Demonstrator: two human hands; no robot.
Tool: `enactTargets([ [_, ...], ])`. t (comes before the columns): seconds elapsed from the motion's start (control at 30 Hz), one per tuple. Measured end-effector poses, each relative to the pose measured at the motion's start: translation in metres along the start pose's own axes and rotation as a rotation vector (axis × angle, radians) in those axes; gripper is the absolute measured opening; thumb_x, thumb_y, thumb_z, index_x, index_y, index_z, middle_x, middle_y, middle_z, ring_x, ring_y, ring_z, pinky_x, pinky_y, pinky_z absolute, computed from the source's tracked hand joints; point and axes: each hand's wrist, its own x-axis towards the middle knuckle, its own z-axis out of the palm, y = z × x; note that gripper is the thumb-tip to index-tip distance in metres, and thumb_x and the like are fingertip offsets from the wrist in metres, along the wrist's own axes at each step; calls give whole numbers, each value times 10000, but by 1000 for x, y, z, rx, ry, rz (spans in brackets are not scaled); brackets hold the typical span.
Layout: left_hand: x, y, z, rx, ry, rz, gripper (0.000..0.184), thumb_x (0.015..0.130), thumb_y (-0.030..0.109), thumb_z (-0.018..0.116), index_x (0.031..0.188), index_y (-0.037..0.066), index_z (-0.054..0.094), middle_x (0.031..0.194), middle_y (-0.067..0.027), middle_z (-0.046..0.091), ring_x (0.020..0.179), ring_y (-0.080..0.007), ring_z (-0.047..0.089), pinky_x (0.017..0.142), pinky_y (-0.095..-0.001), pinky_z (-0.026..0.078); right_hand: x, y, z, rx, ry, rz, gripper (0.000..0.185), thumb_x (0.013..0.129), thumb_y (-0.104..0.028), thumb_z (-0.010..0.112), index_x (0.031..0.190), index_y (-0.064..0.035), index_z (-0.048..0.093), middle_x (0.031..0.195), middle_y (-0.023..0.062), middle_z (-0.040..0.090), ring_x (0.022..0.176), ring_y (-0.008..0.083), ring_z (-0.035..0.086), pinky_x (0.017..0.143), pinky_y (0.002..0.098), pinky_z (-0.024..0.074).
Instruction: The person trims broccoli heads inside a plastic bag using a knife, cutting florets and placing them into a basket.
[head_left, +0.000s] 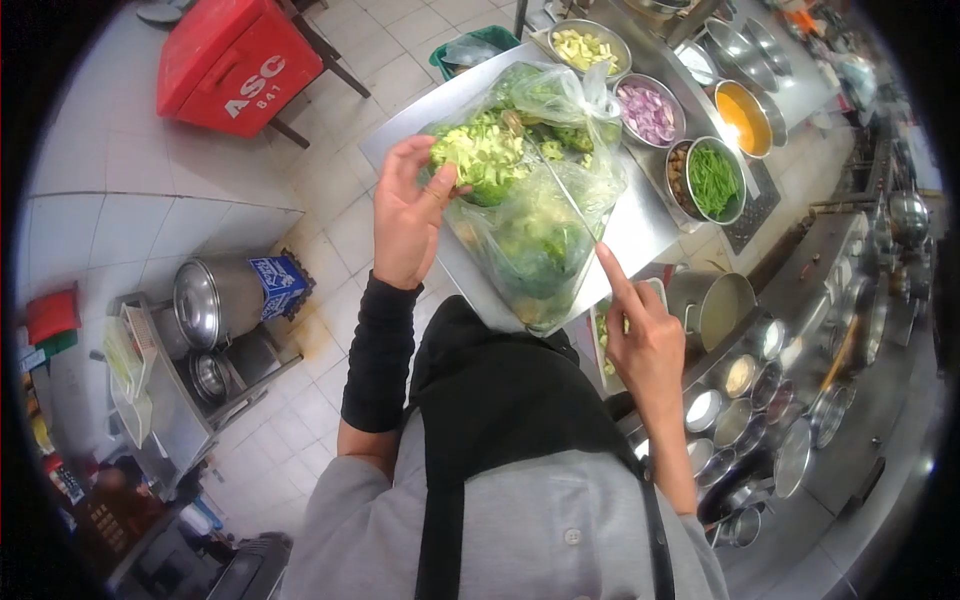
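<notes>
My left hand (408, 220), with a black sleeve on its forearm, grips a head of broccoli (482, 155) by its left side, cut pale stems facing up. From the right, my right hand (645, 335) holds a knife (573, 203), index finger stretched along it; the handle is hidden in the hand. The thin blade points up and left, its tip close to the broccoli. Beneath both lies a clear plastic bag (540, 250) with more broccoli, on a metal table (640, 225).
Bowls of cut pale green vegetable (590, 48), chopped purple onion (648, 112) and green pieces (713, 180) stand at the upper right. A tray (655, 290) and large pot (722, 310) are near my right hand. A red box (225, 65) is upper left.
</notes>
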Motion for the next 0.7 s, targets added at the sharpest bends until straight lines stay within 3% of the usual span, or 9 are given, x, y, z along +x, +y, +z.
enactTargets([
  [0.07, 2, 7, -5, -156, -65, -189, 389, 1130, 39, 641, 1509, 30, 552, 1356, -120, 643, 1158, -254, 706, 1043, -376, 591, -9, 5, 0, -36, 27, -31, 925, 889, 29, 757, 1689, -385, 547, 868, 73, 628, 642, 287, 669, 614, 463, 582],
  [0.17, 6, 4, -6, -266, -146, -276, 417, 1167, 103, 594, 1567, 11, 517, 1385, -135, 644, 1169, -264, 704, 1025, -350, 588, -22, 3, -4, -112, 21, -67, 924, 879, 13, 779, 1680, -391, 559, 877, 74, 621, 654, 274, 674, 611, 448, 588],
  [0.27, 7, 3, 4, -187, -157, -240, 423, 1173, 128, 600, 1552, -48, 533, 1392, -139, 647, 1166, -268, 712, 1026, -341, 587, -31, -2, -7, -144, 8, -54, 919, 876, -8, 796, 1674, -401, 566, 878, 72, 603, 661, 255, 676, 609, 440, 593],
  [0.47, 8, 8, 14, -161, -165, -242, 373, 1141, 118, 670, 1448, -85, 612, 1357, -173, 689, 1123, -282, 745, 1013, -346, 602, -36, -2, -9, -178, 22, -20, 894, 891, -27, 797, 1670, -405, 572, 880, 58, 588, 683, 229, 684, 599, 433, 594],
  [0.57, 11, 8, 10, 138, -177, -220, 334, 1117, 97, 709, 1382, -96, 644, 1244, -159, 743, 1081, -264, 765, 962, -340, 626, -39, -2, -8, -230, 6, -2, 884, 898, -38, 796, 1669, -407, 572, 889, 58, 591, 690, 230, 684, 599, 431, 594],
  [0.7, 17, -1, 7, 216, -104, -136, 240, 1130, 113, 702, 1276, -75, 673, 1196, -139, 758, 1054, -211, 760, 980, -365, 640, -43, -3, -13, -245, 52, -6, 878, 903, -50, 792, 1670, -416, 569, 913, 66, 600, 698, 233, 685, 599, 431, 595],
])
